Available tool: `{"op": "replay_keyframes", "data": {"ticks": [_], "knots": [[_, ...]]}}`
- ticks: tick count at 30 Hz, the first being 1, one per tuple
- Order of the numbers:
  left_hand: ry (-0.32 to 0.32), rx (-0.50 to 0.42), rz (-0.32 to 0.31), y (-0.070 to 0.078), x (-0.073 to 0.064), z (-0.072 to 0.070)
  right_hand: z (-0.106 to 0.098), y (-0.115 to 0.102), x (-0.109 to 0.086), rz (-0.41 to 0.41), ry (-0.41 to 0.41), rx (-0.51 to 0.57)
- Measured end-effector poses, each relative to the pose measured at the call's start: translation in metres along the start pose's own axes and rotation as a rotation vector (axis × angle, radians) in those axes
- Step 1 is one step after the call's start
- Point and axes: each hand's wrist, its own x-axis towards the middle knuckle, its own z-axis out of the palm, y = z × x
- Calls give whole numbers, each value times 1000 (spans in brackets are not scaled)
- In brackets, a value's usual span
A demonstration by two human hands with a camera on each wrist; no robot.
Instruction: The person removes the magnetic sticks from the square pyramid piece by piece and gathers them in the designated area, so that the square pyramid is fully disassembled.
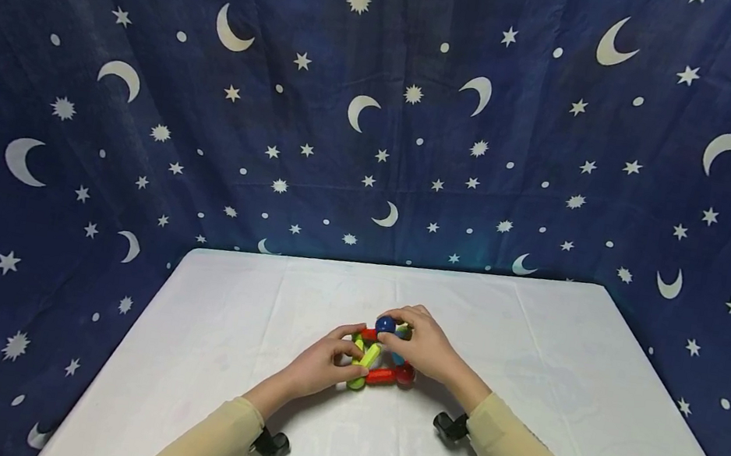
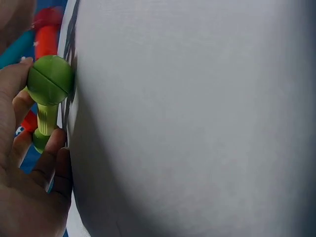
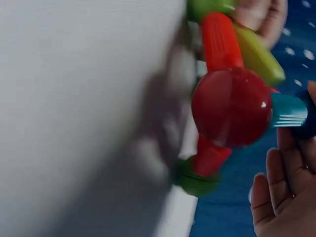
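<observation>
A small frame of magnetic rods and balls sits between both hands, near the middle of the table. The left hand (image 1: 320, 365) holds its left side, thumb and fingers around a yellow-green rod (image 1: 371, 355) and close to a green ball (image 2: 50, 80). At the top of the frame the right hand (image 1: 429, 345) pinches a dark blue ball (image 1: 385, 325). That ball meets the end of a teal rod (image 3: 289, 109), which rises from a red ball (image 3: 232, 107). Red rods (image 1: 382, 376) run from the red ball, one to a green ball (image 3: 197, 178).
A white cloth (image 1: 241, 304) covers the table. Behind it and at the sides hangs a dark blue curtain (image 1: 323, 135) with moons and stars. Black wrist cameras (image 1: 271, 446) are strapped beneath both forearms, close over the table.
</observation>
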Motion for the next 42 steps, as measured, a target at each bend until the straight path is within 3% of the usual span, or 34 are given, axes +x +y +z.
{"op": "replay_keyframes", "data": {"ticks": [8,16,33,42], "knots": [[17,-32,-15,-4,-2,0,-18,-9,2,7,23,25],[7,-22,-20,-2,-2,2,-14,-4,0,51,-10,102],[-2,-19,2,0,-1,0,-7,-2,1,75,-10,141],[1,1,-2,3,-1,0,-6,-3,3,66,40,140]]}}
